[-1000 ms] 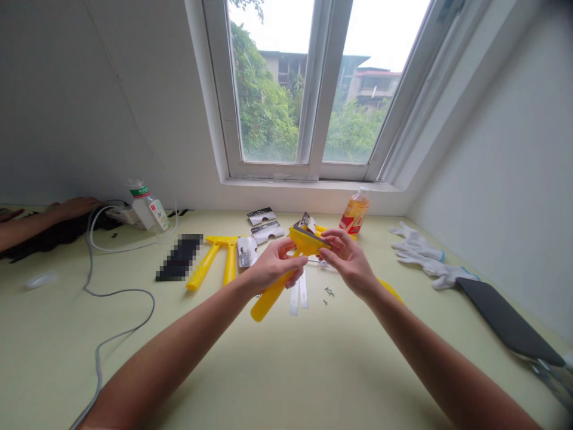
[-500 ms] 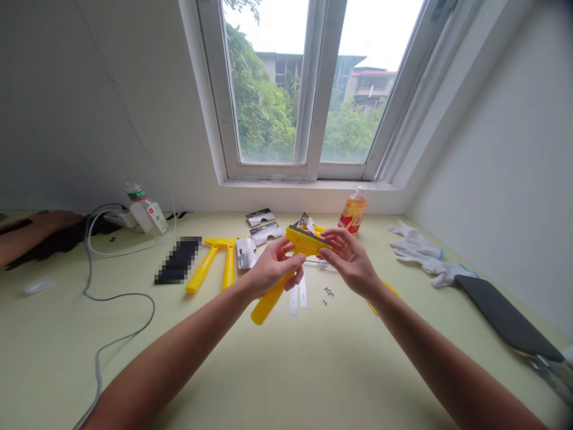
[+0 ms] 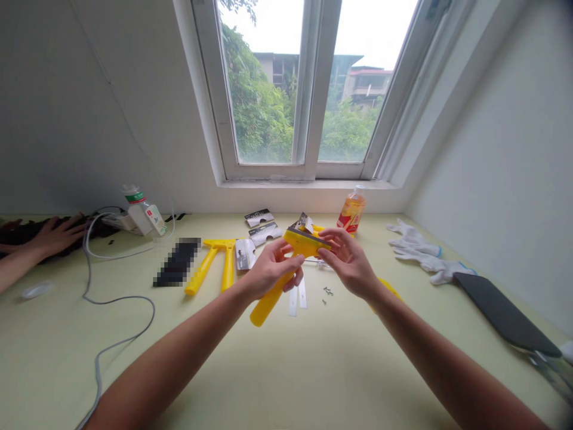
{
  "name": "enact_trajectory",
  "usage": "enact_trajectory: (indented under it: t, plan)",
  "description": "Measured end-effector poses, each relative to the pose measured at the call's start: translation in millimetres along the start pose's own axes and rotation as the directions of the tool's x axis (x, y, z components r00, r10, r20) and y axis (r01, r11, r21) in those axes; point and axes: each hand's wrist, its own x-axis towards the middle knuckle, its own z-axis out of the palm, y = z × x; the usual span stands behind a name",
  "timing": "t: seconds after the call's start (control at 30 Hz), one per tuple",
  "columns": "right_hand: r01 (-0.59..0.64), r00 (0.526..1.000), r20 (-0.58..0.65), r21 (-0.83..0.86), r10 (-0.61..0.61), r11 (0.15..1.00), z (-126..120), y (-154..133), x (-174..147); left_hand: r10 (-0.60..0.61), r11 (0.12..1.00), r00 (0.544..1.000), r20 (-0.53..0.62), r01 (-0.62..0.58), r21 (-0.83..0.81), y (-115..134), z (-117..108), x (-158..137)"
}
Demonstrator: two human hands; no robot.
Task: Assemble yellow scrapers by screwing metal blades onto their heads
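A yellow scraper (image 3: 267, 303) with a dark strip along its wide head is held up over the table, its handle slanting down to the left. My left hand (image 3: 275, 269) is wrapped round the neck below the head. At the head's right end, the fingers of my right hand (image 3: 347, 257) pinch its edge. Beneath the hands lie two flat metal blades (image 3: 293, 301) and several small screws (image 3: 329, 291). To the left, two more yellow scraper handles (image 3: 227, 269) rest on the table beside a card package (image 3: 245, 255).
More cards (image 3: 265, 233) lie behind the hands, near an orange drink bottle (image 3: 351, 210). White gloves (image 3: 414, 248) and a dark flat pad (image 3: 505, 313) are on the right. A grey cable (image 3: 120, 297), a clear bottle (image 3: 147, 215) and another person's hand (image 3: 56, 236) are on the left.
The scraper and both my hands hold nearly the same place. At the far left, the other person's hand has moved and now lies spread on dark material.
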Motion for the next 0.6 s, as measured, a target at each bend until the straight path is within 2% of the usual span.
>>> enact_trajectory:
  t: [0.27,0.4,0.5,0.57,0.6]
  plan:
    - [-0.084,0.996,0.002,0.072,0.084,0.994,1.9,8.4,0.9,-0.026,0.999,0.999,-0.021,0.027,0.044,-4.9,-3.1,0.2]
    - [-0.081,0.997,0.012,0.050,0.080,0.996,2.1,5.5,1.0,-0.048,0.997,0.999,-0.021,0.049,0.062,-2.7,-2.1,0.3]
    - [-0.079,0.996,0.029,-0.039,0.080,0.996,-6.7,3.1,4.6,-0.021,0.998,0.996,-0.081,0.025,0.059,-3.9,-2.5,2.2]
    - [-0.073,0.997,-0.005,-0.202,0.073,0.977,-18.7,8.3,7.9,-0.004,0.999,0.991,-0.136,0.011,0.049,-5.1,-5.0,4.3]
    - [-0.078,0.997,-0.014,-0.332,0.077,0.940,-26.0,13.7,9.0,-0.002,0.999,0.987,-0.160,0.009,0.041,-5.4,-7.0,5.5]
